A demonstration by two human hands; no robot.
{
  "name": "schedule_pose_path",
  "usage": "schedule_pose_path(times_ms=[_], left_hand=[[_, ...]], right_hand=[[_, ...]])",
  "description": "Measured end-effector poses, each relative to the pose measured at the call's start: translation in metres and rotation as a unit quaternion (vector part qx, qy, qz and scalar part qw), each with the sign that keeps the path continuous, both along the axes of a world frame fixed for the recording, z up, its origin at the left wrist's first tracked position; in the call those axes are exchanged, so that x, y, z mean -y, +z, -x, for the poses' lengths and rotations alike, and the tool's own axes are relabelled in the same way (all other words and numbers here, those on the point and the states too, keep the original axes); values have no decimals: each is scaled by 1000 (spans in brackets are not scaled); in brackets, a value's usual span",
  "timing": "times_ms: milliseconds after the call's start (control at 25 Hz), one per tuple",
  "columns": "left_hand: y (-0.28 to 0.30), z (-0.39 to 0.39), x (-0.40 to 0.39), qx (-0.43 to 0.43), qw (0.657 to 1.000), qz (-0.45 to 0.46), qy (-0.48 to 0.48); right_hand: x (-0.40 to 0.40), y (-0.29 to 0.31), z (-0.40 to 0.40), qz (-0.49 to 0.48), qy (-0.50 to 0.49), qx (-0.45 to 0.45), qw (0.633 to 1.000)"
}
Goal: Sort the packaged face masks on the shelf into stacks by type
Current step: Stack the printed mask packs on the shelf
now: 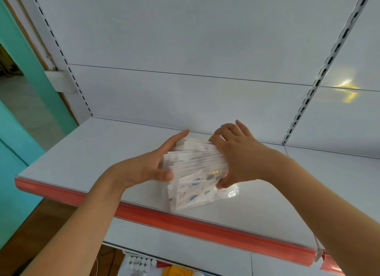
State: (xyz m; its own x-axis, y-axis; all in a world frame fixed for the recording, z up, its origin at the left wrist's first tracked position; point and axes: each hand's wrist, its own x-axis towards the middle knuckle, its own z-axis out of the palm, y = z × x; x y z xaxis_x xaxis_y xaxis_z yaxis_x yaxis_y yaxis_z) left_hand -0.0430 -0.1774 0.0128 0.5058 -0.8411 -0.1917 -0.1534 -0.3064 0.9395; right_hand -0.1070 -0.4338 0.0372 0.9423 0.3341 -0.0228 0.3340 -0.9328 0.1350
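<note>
White, glossy shelf [86,152] with an orange-red front strip [185,222] carries a fanned bundle of packaged face masks [193,168] near the middle of the board. The left hand [148,164] presses its palm against the bundle's nine o'clock side, fingers [174,139] stretched nearly straight along it, thumb at the front. The right hand [236,156] closes on the three o'clock side, fingers [218,140] curled over the far packets and thumb tucked under the near ones. The front packet, printed with blue whales, tilts toward six o'clock, its clear wrapper spilling at four o'clock.
</note>
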Motion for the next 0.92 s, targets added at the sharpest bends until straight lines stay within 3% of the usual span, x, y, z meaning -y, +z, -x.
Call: schedule_pose_path(times_ms=[120, 320, 520, 600, 760, 920], left_hand=[[-18, 20, -2, 53, 998, -11, 32], [-29, 25, 17, 157, 972, -4, 176], [-39, 6, 19, 174, 969, 28, 174], [-40, 5, 21, 164, 971, 36, 169], [-39, 5, 21, 138, 980, 42, 139], [-36, 3, 18, 108, 984, 56, 128]], right_hand=[[1, -1, -2, -60, -33, -49, 996], [7, -2, -2, -91, -27, -33, 995], [35, -15, 7, -187, -15, -19, 982], [48, -26, 11, -297, -51, -56, 952], [50, -55, 16, -552, -128, -137, 812], [46, -67, 12, -589, -134, -159, 781]])
